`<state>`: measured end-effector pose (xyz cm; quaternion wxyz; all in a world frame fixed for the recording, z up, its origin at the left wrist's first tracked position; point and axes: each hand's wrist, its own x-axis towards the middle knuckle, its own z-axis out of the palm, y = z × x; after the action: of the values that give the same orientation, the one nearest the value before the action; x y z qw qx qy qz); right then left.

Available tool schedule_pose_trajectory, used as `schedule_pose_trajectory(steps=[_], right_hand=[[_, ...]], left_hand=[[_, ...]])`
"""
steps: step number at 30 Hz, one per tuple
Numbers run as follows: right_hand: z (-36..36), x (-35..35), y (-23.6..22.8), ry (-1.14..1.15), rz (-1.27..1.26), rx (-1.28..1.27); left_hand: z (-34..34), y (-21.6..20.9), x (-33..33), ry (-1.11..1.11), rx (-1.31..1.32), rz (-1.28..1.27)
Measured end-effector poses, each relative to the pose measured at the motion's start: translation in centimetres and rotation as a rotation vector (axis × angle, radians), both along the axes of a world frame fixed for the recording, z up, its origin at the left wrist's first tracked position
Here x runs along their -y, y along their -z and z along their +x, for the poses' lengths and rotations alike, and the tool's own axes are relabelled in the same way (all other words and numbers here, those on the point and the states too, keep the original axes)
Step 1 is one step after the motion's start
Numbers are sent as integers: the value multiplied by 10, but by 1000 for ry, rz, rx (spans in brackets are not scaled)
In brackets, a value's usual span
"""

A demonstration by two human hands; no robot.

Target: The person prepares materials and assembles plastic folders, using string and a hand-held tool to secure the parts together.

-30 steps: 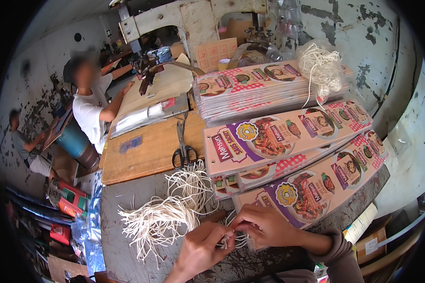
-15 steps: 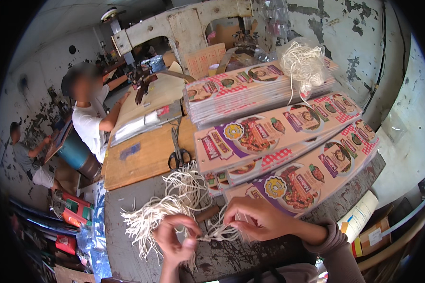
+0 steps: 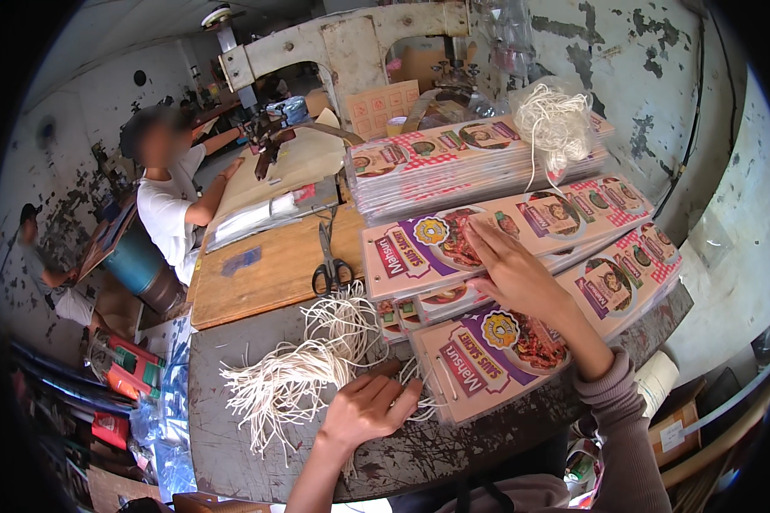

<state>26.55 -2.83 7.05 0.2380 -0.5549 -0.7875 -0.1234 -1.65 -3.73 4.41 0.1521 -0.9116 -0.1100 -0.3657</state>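
My right hand [image 3: 522, 278] lies with its fingers stretched out on the top of the middle stack of printed cards [image 3: 565, 214], holding nothing visible. Close to the table's near edge, my left hand [image 3: 368, 412] is closed, its fingers curled down. What they grip, if anything, is hidden. A brown wooden piece [image 3: 388, 369] shows just beyond its knuckles, and white string [image 3: 415, 395] lies beside its fingertips. To the left spreads a loose bundle of cut white strings [image 3: 287, 385]. The nearest card stack [image 3: 458, 372], orange and purple, has a string through its left end.
Black-handled scissors [image 3: 329, 269] rest on a wooden board [image 3: 265, 291]. A taller card stack [image 3: 479, 184] stands behind, topped by a plastic bag of white string [image 3: 556, 120]. A large press frame [image 3: 342, 56] rises at the back. A co-worker [image 3: 167, 192] is at the far left.
My right hand has left the strings and moved up and away onto the middle card stack. My left hand has shifted right, its fingers now curled beside the wooden piece.
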Motion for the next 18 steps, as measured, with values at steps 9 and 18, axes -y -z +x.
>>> schedule_pose_trajectory(steps=[9,18], right_hand=[[14,-9,4,-31,17,-104],[7,-9,7,35,336,330]], left_hand=[[-10,1,-6,-101,-65,-57],[-4,7,2,-44,-104,-104]])
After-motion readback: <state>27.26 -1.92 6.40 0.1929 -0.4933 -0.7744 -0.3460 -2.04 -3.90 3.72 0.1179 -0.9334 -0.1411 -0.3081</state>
